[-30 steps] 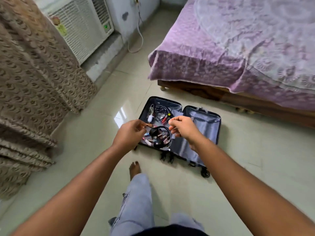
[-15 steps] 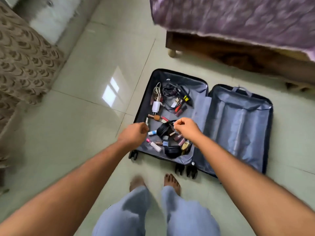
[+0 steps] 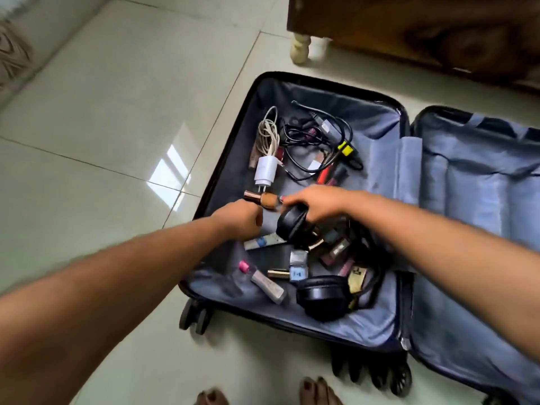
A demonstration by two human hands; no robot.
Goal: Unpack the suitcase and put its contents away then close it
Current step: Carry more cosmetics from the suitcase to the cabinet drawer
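A dark suitcase (image 3: 225,159) lies open on the tiled floor, and its right half (image 3: 482,229) shows only blue lining. The left half holds a white charger (image 3: 265,171), tangled black cables (image 3: 315,135), a brown bottle (image 3: 267,199) and several cosmetic tubes (image 3: 267,285). My right hand (image 3: 318,204) grips one earcup of the black headphones (image 3: 292,229); the other earcup (image 3: 321,296) rests near the front wall. My left hand (image 3: 238,220) is just left of the gripped earcup, fingers curled and blurred. What it holds is hidden.
A wooden bed frame (image 3: 409,33) with a pale turned leg (image 3: 299,48) stands just beyond the suitcase. My bare feet (image 3: 318,393) are at its front wheels (image 3: 194,320). A patterned curtain (image 3: 11,54) hangs at the far left. Open tiled floor (image 3: 102,141) lies to the left.
The view has dropped and closed in on the suitcase. Both hands came down with the headphones into the left half, and one earcup now rests among the cosmetics.
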